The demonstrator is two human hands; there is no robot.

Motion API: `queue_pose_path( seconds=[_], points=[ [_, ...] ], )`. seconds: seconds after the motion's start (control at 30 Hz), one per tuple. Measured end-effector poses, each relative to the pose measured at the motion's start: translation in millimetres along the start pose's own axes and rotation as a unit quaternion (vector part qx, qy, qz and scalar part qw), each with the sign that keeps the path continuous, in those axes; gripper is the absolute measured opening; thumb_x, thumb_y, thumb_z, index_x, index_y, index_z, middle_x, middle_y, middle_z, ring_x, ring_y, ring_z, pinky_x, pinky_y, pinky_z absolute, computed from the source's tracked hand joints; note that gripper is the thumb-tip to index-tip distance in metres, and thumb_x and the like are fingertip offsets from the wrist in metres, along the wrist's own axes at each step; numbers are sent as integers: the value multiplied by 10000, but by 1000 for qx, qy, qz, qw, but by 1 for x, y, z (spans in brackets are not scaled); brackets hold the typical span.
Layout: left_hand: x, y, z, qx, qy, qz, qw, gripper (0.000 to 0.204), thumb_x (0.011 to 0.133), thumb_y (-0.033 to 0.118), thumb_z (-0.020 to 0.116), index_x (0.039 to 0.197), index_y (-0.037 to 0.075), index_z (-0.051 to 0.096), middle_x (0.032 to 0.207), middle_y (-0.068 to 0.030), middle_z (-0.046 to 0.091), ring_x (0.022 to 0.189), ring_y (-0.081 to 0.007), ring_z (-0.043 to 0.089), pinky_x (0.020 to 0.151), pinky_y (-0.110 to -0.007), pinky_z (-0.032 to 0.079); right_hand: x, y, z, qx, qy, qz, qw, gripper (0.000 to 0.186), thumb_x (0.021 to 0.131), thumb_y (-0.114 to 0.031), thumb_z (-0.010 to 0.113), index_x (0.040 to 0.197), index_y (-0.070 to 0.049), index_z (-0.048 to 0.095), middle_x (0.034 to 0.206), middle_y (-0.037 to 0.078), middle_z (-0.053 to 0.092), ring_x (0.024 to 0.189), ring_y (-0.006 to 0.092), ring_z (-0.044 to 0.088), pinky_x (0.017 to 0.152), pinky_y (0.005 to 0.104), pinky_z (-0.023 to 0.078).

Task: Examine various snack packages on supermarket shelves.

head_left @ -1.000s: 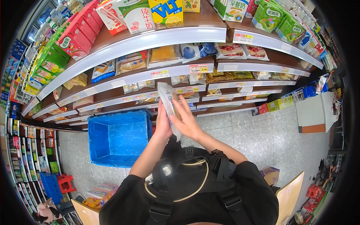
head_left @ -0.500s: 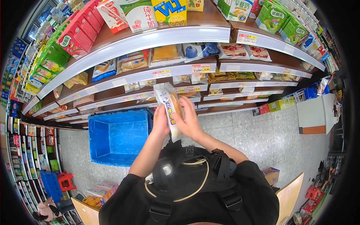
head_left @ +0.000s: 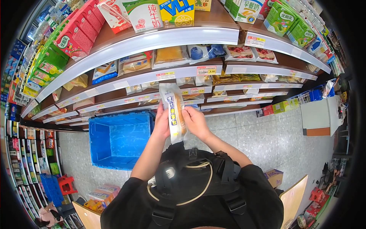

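Bagged bread roll (head_left: 174, 114) turned flatter toward my view; left hand (head_left: 162, 123), right hand (head_left: 195, 122) clamped on opposite edges, forearms (head_left: 150, 155) converging.

We are in a shop. Around us, shelves (head_left: 215, 19) hold rows of cartons (head_left: 143, 16) and wrapped snacks (head_left: 170, 56), and we see price tags (head_left: 206, 70) along their edges (head_left: 152, 40).

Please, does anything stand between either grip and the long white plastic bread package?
Nothing visible does: the left grip and right grip both touch the long white plastic bread package directly, from opposite sides.
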State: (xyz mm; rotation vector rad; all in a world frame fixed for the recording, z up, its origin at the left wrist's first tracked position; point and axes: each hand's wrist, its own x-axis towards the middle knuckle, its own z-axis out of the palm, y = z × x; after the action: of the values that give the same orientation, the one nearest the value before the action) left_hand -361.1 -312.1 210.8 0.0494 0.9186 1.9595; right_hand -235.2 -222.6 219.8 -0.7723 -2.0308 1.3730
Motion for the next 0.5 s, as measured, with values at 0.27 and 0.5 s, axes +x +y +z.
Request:
queue_pose_path(
  seconds=[0.27, 0.5],
  points=[
    [28, 12, -27, 167, 50, 128, 976, 283, 1063, 236, 524, 1250, 31, 579, 984, -38, 649, 852, -102, 622, 738, -295, 554, 60, -6, 15, -1, 30, -19, 999, 205, 989, -166, 572, 1025, 15, 661, 897, 219, 682, 819, 350, 673, 731, 405, 523],
    [97, 82, -11, 616, 19, 121, 778, 260, 972, 242, 644, 1137, 43, 672, 920, -11, 677, 765, -65, 578, 671, -290, 507, 152, 19, 34, -83, 88, -125, 985, 196, 938, -141, 584, 1019, 14, 673, 977, 258, 674, 967, 459, 635, 833, 499, 500]
  ],
)
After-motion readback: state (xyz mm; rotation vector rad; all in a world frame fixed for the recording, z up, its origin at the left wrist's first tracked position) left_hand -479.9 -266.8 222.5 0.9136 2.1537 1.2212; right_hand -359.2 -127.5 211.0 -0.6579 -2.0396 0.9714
